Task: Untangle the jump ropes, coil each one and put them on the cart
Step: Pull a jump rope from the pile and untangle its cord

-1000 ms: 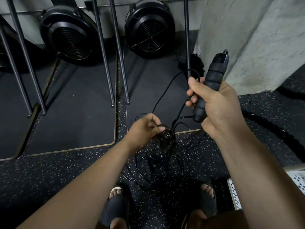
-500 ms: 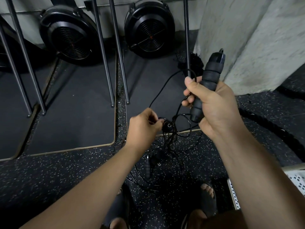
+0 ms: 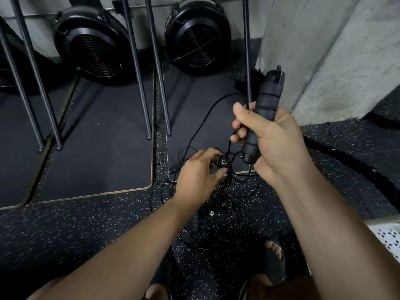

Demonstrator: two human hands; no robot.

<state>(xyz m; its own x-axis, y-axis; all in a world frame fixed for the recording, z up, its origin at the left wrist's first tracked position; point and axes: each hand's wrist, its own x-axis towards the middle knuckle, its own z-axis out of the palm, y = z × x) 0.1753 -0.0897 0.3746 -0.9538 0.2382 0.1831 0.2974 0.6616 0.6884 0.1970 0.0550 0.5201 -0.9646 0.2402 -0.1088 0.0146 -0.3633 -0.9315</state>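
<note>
Raised over the last second, the left hand has brought the capped end of a second handle up close under the right hand, and its fingers are now spread wider. At far left, two round black fan housings stand against the wall behind grey floor mats. At centre, the left hand pinches the second handle between thumb and fingers, the index finger reaching over a loop. Below it a tangle of thin black cords hangs toward the speckled floor, a third handle dangling in it. The right hand is wrapped firmly round an upright ribbed handle, thumb pressing a cord against it. Farther right are a concrete pillar and a thick rope lying on the floor. The cart shows only a white perforated corner at the right edge, with no jump rope on the part in view. With two handles drawn together, slack is probably easing into the knot. Untangling looks barely under way, and coiling has not begun.
</note>
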